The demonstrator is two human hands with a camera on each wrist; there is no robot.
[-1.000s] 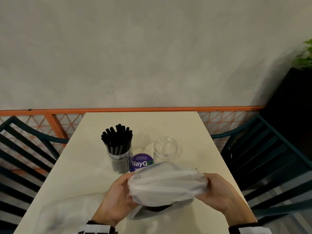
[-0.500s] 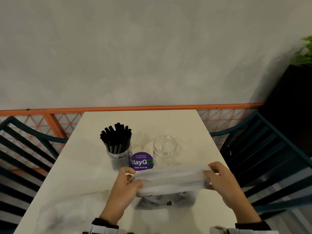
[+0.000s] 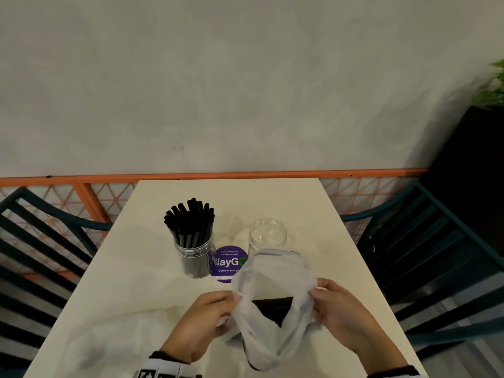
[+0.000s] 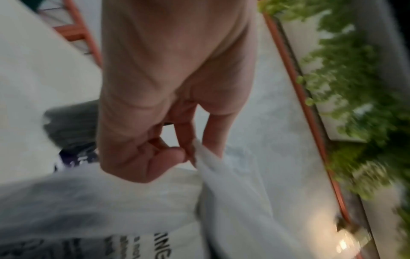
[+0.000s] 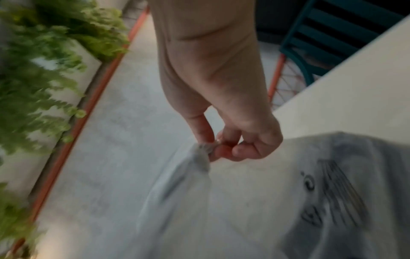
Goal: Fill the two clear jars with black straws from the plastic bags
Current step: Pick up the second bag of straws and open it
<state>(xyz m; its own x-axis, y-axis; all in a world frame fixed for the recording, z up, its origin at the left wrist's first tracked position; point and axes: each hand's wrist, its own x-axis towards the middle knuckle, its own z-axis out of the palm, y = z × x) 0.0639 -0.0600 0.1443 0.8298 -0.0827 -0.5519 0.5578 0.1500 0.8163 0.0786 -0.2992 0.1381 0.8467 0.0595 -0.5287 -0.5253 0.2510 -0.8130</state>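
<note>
On the near left of the table (image 3: 313, 203) lies a slack, see-through bag (image 3: 109, 347) whose contents I cannot make out. Right of it, the left hand (image 3: 201, 323) pinches one lip of the plastic bag (image 3: 272, 309) between thumb and curled fingers (image 4: 188, 140), and on the far side of that bag the right hand (image 3: 346, 317) pinches the opposite lip the same way, its fingers (image 5: 224, 140) clamped on a bunched fold. The mouth gapes between them, and a dark bundle of black straws (image 3: 272, 306) shows inside. The step in hand looks like opening the bag to get the straws out. To do it well, the two pinches should likely draw the lips apart evenly and keep the film taut, so the opening stays wide and the thin plastic does not tear or fold back over the bundle; one hand could then let go and reach in for the straws as a bunch, keeping them parallel. Farther back, the left jar (image 3: 195, 257) stands upright, packed with straws (image 3: 191, 222) that rise well above its rim. A purple sticker (image 3: 229, 264) lies on the tabletop between the jars. The right jar (image 3: 267, 234) stands upright just behind the bag's raised edge and looks empty, so roughly half the task remains.
</note>
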